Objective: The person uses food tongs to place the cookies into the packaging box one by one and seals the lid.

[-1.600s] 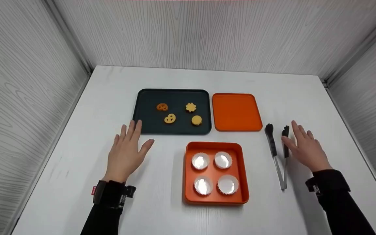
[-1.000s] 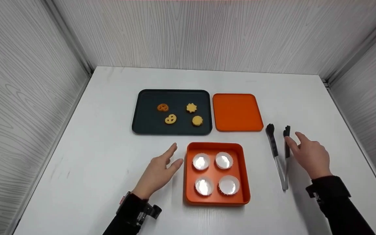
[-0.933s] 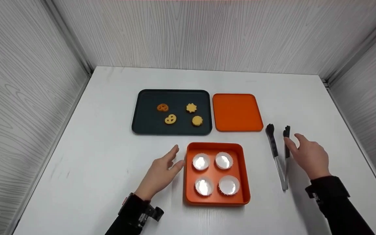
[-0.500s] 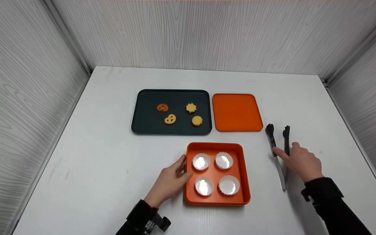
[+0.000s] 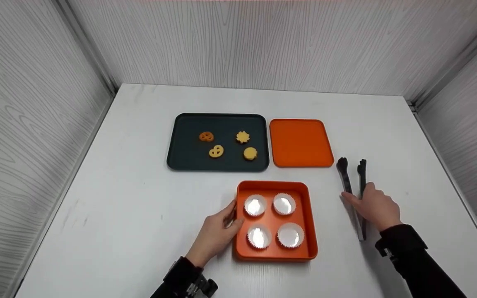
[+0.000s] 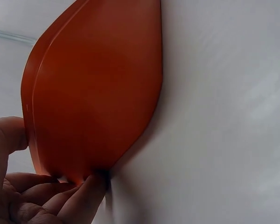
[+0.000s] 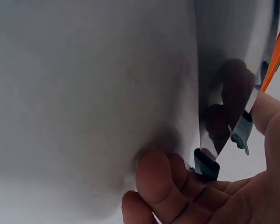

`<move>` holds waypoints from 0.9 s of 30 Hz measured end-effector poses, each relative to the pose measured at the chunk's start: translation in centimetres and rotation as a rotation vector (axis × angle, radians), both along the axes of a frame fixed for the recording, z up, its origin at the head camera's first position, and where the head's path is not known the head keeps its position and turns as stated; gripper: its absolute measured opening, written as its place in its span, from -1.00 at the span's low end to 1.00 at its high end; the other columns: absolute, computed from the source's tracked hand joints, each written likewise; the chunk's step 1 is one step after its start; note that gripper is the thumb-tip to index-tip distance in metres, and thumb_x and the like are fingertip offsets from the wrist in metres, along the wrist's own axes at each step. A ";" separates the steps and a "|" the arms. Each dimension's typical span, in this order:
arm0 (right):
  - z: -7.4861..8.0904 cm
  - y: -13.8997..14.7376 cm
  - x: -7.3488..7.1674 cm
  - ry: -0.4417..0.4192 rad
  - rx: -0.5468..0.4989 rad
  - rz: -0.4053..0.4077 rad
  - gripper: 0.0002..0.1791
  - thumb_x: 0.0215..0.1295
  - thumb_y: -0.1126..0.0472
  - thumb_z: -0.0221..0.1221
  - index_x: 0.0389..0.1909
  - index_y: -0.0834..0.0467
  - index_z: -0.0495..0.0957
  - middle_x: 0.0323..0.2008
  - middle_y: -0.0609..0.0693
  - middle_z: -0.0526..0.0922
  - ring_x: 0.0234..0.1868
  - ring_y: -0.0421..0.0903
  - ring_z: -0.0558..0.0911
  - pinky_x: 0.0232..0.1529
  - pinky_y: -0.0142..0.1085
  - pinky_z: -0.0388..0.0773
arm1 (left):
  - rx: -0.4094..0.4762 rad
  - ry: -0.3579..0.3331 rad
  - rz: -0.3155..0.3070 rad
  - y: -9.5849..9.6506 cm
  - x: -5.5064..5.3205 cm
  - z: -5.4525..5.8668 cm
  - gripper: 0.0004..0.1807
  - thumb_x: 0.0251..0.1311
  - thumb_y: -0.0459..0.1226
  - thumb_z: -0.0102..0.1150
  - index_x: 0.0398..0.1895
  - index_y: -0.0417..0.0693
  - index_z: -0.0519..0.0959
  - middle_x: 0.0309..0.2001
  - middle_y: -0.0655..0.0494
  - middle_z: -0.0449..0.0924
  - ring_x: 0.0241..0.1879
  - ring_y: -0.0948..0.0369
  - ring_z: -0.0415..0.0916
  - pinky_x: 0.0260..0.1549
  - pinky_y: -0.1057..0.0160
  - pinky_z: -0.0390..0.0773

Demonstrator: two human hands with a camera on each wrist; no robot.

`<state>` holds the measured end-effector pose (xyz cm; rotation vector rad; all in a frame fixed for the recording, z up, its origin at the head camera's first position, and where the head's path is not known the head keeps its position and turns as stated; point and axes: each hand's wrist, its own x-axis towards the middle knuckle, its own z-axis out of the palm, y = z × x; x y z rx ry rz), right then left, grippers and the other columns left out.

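An orange square box (image 5: 271,220), lined with several white paper baking cups (image 5: 290,235), sits at the front middle in the head view. My left hand (image 5: 213,236) grips its left wall, thumb over the rim and fingers outside; the left wrist view shows the box side (image 6: 95,88) held between thumb and fingers. At the right lie tongs (image 5: 345,178) with black tips and metal arms. My right hand (image 5: 378,210) holds them, thumb at the left arm and fingers around the right one. In the right wrist view the fingers (image 7: 156,184) curl at the shiny tongs arm (image 7: 224,79).
Behind the box is a dark green tray (image 5: 189,159) bearing two pretzel-shaped pieces (image 5: 216,151) and two yellow biscuit-like pieces (image 5: 250,153). A flat orange tray (image 5: 300,142) lies beside it on the right. Pale wood-grain panels (image 5: 238,45) enclose the white tabletop (image 5: 131,198).
My left hand has come from beside the green tray rightward to the box and taken hold of its wall. My right hand has moved down onto the tongs; their arms now stand closer together.
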<state>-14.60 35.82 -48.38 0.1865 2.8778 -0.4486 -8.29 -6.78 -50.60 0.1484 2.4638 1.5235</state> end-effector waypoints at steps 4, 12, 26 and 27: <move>-0.1 0.0 -0.2 -0.017 -0.014 -0.012 -0.24 0.39 -0.32 0.10 -0.19 0.43 0.33 -0.57 0.15 0.48 -0.60 0.05 0.51 -0.60 -0.17 0.39 | -0.012 0.067 0.023 0.4 0.0 -0.2 -0.33 0.41 -0.14 0.14 0.52 -0.17 0.31 0.36 -0.09 0.47 0.36 0.11 0.40 0.30 0.00 0.39; -0.3 0.1 -0.6 -0.030 -0.016 -0.033 -0.29 0.39 -0.24 0.11 -0.14 0.44 0.32 -0.50 0.23 0.53 -0.56 0.09 0.55 -0.59 -0.15 0.43 | -0.107 0.231 0.082 1.2 0.1 -0.5 -0.37 0.33 -0.25 0.16 0.45 -0.26 0.39 0.18 -0.15 0.63 -0.15 0.24 0.54 -0.05 0.14 0.57; 1.2 0.4 -0.7 0.170 -0.100 -0.033 -0.17 0.46 -0.26 0.05 0.25 0.46 0.26 -0.21 0.39 0.64 -0.38 0.22 0.65 -0.47 -0.04 0.50 | -0.211 0.251 0.117 1.9 -0.2 0.1 -0.36 0.36 -0.22 0.19 0.48 -0.19 0.37 0.01 -0.09 0.73 -0.34 0.27 0.51 -0.15 0.21 0.64; 1.4 0.3 -0.8 0.199 -0.109 -0.026 -0.15 0.46 -0.27 0.05 0.30 0.45 0.25 -0.15 0.41 0.64 -0.33 0.26 0.66 -0.42 0.02 0.52 | -0.213 0.248 0.116 1.9 -0.3 0.0 -0.36 0.36 -0.22 0.19 0.48 -0.19 0.37 0.01 -0.09 0.73 -0.33 0.28 0.53 -0.13 0.19 0.65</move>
